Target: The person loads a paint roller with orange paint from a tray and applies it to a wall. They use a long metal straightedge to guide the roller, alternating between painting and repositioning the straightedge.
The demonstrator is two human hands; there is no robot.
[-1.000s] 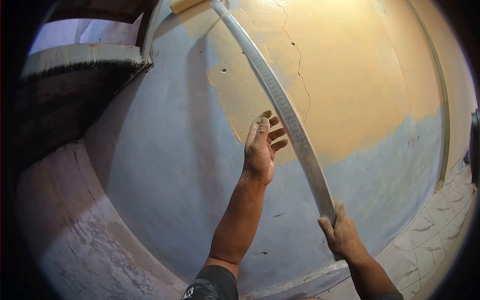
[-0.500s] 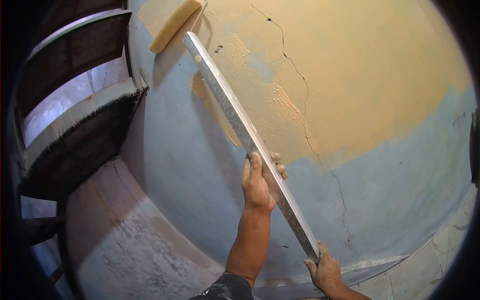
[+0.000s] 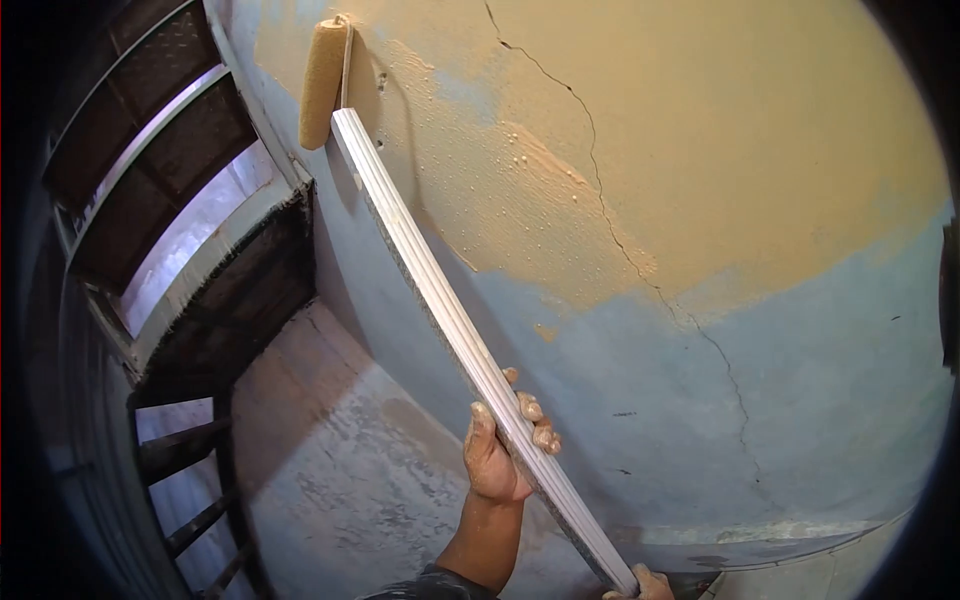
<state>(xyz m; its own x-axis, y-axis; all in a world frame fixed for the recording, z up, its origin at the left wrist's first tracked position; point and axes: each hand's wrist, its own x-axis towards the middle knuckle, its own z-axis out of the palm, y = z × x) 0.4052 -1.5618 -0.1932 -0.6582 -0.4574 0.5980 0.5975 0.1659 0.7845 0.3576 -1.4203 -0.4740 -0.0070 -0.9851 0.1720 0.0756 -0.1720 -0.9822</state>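
Note:
A paint roller point(image 3: 322, 88) with a tan, paint-loaded sleeve rests against the upper left of the wall. Its thin wire frame joins a long, ridged, pale handle pole point(image 3: 440, 285) that slants down to the right. Midway down the pole, my left hand point(image 3: 497, 462) is wrapped around it from below, thumb on the left side and dusty fingers on the right. My right hand point(image 3: 652, 584) is closed at the pole's lower end, partly cut off by the bottom of the view.
The wall point(image 3: 680, 400) is pale blue below and yellow-tan paint above, with wet beads near the roller. A crack point(image 3: 597, 170) runs down it. At left are a louvred window point(image 3: 190, 130) and a dark-edged ledge point(image 3: 240, 270). Floor tiles point(image 3: 820, 565) show at lower right.
The roller has swung from a slant to nearly upright and sits lower on the wall. Both hands have moved down with the pole, and the view has shifted, showing more of the window.

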